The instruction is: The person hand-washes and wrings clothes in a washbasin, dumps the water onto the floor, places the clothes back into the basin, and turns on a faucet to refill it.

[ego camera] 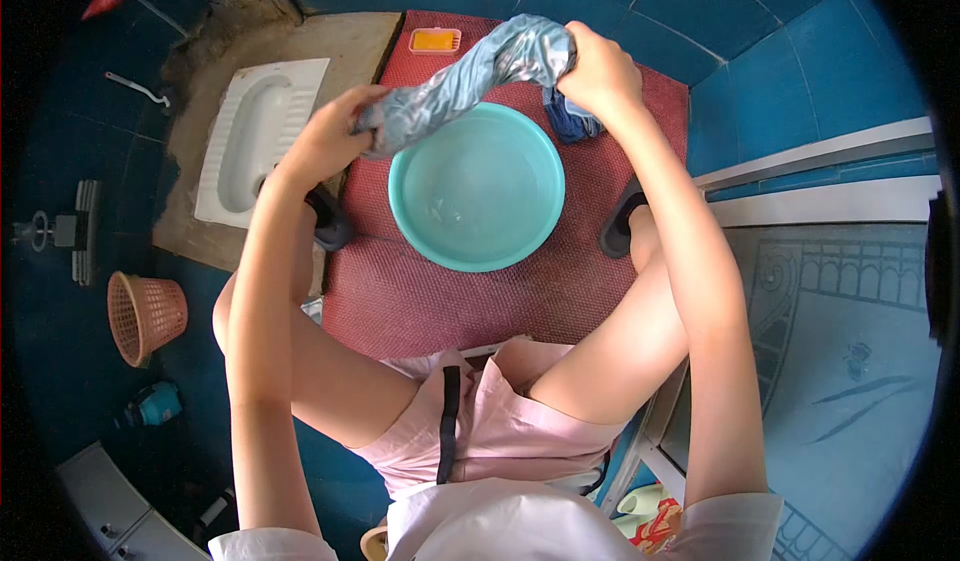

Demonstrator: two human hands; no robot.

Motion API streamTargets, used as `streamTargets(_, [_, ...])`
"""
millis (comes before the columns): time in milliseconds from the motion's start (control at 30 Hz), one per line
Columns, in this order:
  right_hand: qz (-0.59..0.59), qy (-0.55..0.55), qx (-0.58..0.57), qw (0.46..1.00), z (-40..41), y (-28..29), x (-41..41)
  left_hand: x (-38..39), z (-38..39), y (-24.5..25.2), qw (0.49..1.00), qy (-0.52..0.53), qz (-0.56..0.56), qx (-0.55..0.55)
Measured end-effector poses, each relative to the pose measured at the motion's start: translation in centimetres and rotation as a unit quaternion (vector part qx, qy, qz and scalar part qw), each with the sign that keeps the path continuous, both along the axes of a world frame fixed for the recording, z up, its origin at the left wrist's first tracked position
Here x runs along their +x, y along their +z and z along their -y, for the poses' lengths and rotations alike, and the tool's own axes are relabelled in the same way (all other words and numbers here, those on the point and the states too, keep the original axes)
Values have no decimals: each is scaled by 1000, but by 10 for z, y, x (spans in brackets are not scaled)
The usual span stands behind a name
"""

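A rolled, twisted piece of light blue wet-looking cloth [465, 84] stretches between my two hands over the far rim of a turquoise plastic basin [480, 262]. My left hand [322, 137] grips its lower left end, and my right hand [604, 69] grips its upper right end. Cloudy water [480, 186] stands in the basin, which sits on a red textured mat [465, 313] between my feet. Beneath my right wrist, a bundle of dark blue denim [570, 119] lies on the mat, partly hidden by that hand.
A pink soap dish [415, 49] with an orange bar of soap [435, 39] rests at the mat's far edge. Left of the mat is a white squat toilet [259, 141]. A pink plastic basket [154, 317] stands further left. A glass door panel [847, 351] is at the right.
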State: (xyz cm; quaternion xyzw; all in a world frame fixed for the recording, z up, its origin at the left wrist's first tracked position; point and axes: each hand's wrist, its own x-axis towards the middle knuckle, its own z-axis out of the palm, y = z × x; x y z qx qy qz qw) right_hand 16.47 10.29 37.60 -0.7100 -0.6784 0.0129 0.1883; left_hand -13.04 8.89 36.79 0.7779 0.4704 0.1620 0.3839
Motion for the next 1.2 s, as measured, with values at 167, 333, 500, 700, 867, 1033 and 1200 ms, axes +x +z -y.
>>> streamTargets(167, [-13, 46, 9, 999, 14, 17, -14, 18, 14, 22, 969, -24, 174, -176])
streamTargets(333, [-62, 135, 40, 988, 28, 19, -40, 68, 19, -18, 970, 44, 236, 50])
streamTargets(500, [-234, 207, 76, 947, 26, 21, -39, 77, 7, -31, 954, 135, 268, -18])
streamTargets(700, [-503, 258, -200, 800, 30, -7, -28, 84, -2, -15, 789, 205, 551, -180])
streamTargets(867, [-704, 253, -316, 583, 42, -14, -46, 89, 5, -3, 647, 282, 633, -319])
streamTargets(1033, [-660, 269, -362, 601, 45, -33, -66, 87, 16, -1, 656, 256, 625, -338])
streamTargets(1200, [-591, 232, -268, 725, 45, -35, -72, 74, 25, 19, 825, 202, 469, -240])
